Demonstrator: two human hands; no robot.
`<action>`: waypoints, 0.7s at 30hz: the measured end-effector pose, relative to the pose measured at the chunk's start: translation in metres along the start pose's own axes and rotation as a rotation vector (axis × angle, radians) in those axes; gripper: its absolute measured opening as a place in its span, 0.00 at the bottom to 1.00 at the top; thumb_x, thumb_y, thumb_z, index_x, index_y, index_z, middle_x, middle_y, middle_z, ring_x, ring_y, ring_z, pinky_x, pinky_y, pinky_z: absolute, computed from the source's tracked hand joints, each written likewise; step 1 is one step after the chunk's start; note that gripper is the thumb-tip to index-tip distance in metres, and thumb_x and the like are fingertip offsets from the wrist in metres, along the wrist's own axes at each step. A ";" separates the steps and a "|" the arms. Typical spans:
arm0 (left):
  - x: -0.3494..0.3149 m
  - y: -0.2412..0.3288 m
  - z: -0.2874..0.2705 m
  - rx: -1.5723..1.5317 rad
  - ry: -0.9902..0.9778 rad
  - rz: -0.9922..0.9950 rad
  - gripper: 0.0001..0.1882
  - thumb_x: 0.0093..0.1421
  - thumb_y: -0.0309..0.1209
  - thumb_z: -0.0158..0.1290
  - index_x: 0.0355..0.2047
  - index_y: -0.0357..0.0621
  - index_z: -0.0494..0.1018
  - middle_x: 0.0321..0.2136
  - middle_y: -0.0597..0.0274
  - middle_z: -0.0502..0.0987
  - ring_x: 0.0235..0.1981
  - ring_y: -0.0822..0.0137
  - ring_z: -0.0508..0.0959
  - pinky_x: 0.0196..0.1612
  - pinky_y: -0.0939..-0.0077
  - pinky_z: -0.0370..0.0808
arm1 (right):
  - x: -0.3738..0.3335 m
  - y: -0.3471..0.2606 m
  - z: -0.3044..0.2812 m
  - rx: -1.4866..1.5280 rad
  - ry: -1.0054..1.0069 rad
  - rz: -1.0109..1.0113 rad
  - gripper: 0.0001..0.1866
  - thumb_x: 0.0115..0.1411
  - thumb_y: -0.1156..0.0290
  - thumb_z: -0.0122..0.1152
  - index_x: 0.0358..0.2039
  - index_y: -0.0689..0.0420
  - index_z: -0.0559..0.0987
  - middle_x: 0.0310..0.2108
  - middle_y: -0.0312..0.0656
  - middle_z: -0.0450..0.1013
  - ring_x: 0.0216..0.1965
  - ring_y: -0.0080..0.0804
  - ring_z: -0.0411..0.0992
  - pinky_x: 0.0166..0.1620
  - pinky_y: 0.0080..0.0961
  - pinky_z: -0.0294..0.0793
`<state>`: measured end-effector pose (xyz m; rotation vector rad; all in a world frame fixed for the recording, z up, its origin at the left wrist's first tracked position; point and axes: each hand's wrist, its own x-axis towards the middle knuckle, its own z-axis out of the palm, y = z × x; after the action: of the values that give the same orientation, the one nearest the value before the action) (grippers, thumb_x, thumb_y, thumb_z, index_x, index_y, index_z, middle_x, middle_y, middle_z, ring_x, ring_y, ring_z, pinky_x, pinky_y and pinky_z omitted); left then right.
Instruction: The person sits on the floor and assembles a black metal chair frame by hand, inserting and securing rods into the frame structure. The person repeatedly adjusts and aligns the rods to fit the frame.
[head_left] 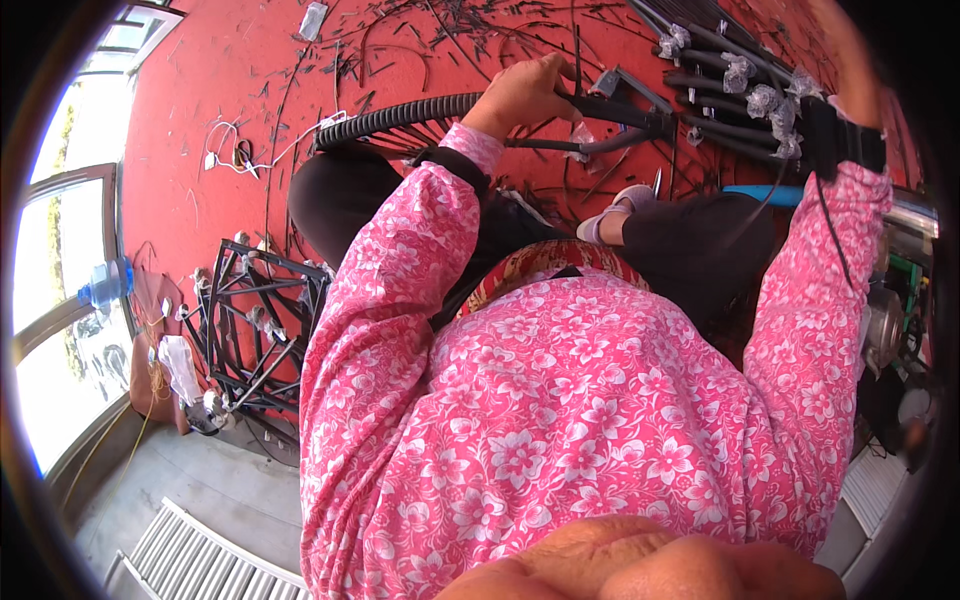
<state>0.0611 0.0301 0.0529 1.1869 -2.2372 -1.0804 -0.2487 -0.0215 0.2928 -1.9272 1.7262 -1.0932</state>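
Note:
My left hand (528, 92) is closed on a black wire harness, its fingers curled over it where the ribbed conduit (400, 118) meets a smoother dark section (620, 112). A thin black strip (577, 45) stands up beside these fingers. The harness runs across in front of my crossed legs, with loose wires below the conduit. My right hand (852, 75) is raised at the far right, smeared by motion, so its fingers cannot be read. Near it lie black tubes with ends wrapped in clear plastic (765, 100). A thin dark cord (835, 235) hangs by my right sleeve.
Black scraps (440, 40) litter the red floor (230, 110). At left lie a white cable (250, 165) and a pile of black harnesses (260, 320). A blue object (755, 193) sits by my right knee. White slatted racks (200, 555) stand behind, and windows (65, 250) line the left.

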 end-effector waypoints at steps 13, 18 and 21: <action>0.005 -0.015 0.008 -0.087 0.042 0.036 0.47 0.47 0.29 0.72 0.64 0.31 0.59 0.32 0.53 0.84 0.37 0.64 0.83 0.43 0.74 0.77 | -0.120 0.083 0.216 0.466 -0.758 0.354 0.09 0.58 0.64 0.69 0.29 0.56 0.83 0.27 0.27 0.76 0.32 0.17 0.71 0.40 0.19 0.67; 0.007 -0.033 -0.003 -0.521 0.072 -0.009 0.41 0.54 0.27 0.67 0.64 0.29 0.58 0.37 0.52 0.83 0.39 0.65 0.82 0.42 0.74 0.78 | -0.122 0.095 0.231 0.347 -0.676 0.395 0.09 0.58 0.63 0.69 0.29 0.56 0.83 0.28 0.27 0.76 0.36 0.16 0.70 0.45 0.19 0.65; 0.007 -0.039 -0.003 -0.557 0.319 -0.067 0.30 0.60 0.22 0.60 0.60 0.30 0.63 0.37 0.51 0.82 0.39 0.66 0.82 0.43 0.78 0.78 | -0.122 0.106 0.239 0.288 -0.663 0.372 0.09 0.58 0.63 0.69 0.30 0.55 0.84 0.27 0.27 0.75 0.35 0.17 0.69 0.44 0.18 0.64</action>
<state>0.0799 0.0089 0.0244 1.0948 -1.5272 -1.3173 -0.1466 0.0147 0.0254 -1.4739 1.3760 -0.4556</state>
